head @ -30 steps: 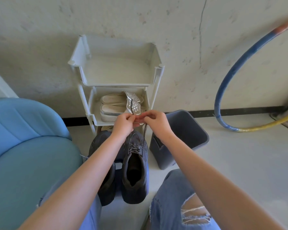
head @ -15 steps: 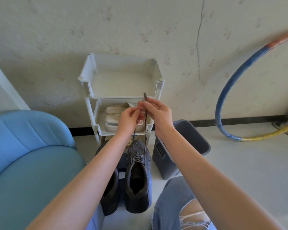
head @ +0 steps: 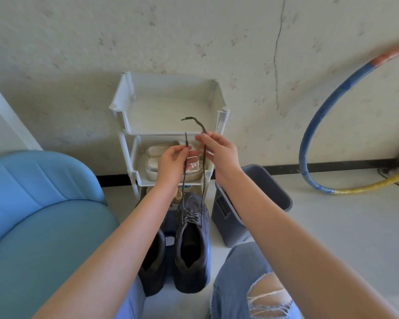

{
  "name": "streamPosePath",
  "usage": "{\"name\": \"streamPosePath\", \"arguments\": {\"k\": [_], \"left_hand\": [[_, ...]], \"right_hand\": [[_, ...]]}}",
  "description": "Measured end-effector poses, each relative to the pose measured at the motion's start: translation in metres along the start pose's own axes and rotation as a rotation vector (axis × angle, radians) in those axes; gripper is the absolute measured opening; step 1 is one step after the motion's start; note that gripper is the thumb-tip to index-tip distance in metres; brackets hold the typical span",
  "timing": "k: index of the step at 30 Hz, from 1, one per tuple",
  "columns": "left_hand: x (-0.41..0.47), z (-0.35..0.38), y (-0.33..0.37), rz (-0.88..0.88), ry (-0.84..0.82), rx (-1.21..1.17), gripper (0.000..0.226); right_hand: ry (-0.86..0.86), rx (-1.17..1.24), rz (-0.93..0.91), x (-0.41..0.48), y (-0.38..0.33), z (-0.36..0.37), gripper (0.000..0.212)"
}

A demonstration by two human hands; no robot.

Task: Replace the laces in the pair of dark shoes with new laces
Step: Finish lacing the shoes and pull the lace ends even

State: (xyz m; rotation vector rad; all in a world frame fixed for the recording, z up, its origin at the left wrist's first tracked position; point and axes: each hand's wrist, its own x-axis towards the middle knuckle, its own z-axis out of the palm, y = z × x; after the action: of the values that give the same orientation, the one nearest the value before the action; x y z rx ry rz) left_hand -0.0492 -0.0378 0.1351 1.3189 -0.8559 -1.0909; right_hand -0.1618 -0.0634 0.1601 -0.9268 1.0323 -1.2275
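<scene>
Two dark shoes stand side by side on the floor between my knees. The right shoe (head: 192, 247) is laced with a dark lace (head: 203, 164); the left shoe (head: 153, 265) is partly hidden under my left forearm. Both lace ends rise straight up from the right shoe. My left hand (head: 174, 163) pinches one end, whose tip sticks up above my fingers. My right hand (head: 218, 150) pinches the other end, and its free tip curls over to the left above that hand.
A white tiered shoe rack (head: 127, 107) stands against the wall behind the shoes, with pale shoes (head: 156, 157) on its middle shelf. A grey bin (head: 267, 192) sits to the right, a blue chair (head: 42, 215) to the left, and a hoop (head: 320, 116) leans on the wall.
Both hands have lifted higher and moved slightly apart, drawing the two lace ends up from the right shoe. The view has tilted, so the rack sits lower.
</scene>
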Motion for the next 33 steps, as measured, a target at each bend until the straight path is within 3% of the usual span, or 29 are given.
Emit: {"name": "streamPosePath", "arguments": {"k": [4,10,15,20,24,26,29,31,33], "left_hand": [[0.005,-0.02,-0.018,0.053,0.015,0.246,0.023],[-0.002,-0.053,-0.078,-0.077,-0.036,0.721,0.036],[-0.004,-0.06,-0.109,-0.292,-0.274,0.965,0.03],[0.003,-0.061,-0.125,-0.378,-0.499,0.999,0.01],[0.009,-0.058,-0.129,-0.358,-0.491,0.971,0.01],[0.011,-0.056,-0.131,-0.359,-0.502,1.004,0.013],[0.016,-0.056,-0.129,-0.4,-0.575,1.08,0.036],[0.016,-0.057,-0.128,-0.446,-0.627,1.1,0.057],[0.015,-0.058,-0.129,-0.458,-0.644,1.113,0.067]], "right_hand": [[0.027,-0.019,0.091,0.005,0.006,-0.017,0.02],[-0.013,-0.534,0.295,0.001,0.055,-0.047,0.027],[-0.02,-1.097,0.292,0.004,0.094,-0.077,0.027],[-0.275,-1.352,0.403,0.011,0.112,-0.083,0.018],[-0.569,-1.638,0.38,0.021,0.122,-0.073,0.033],[-0.615,-1.746,0.318,0.025,0.126,-0.069,0.033],[-0.579,-1.631,0.153,0.028,0.13,-0.062,0.023],[-0.618,-1.47,0.183,0.029,0.134,-0.054,0.026],[-0.704,-1.458,0.237,0.031,0.14,-0.046,0.037]]}}
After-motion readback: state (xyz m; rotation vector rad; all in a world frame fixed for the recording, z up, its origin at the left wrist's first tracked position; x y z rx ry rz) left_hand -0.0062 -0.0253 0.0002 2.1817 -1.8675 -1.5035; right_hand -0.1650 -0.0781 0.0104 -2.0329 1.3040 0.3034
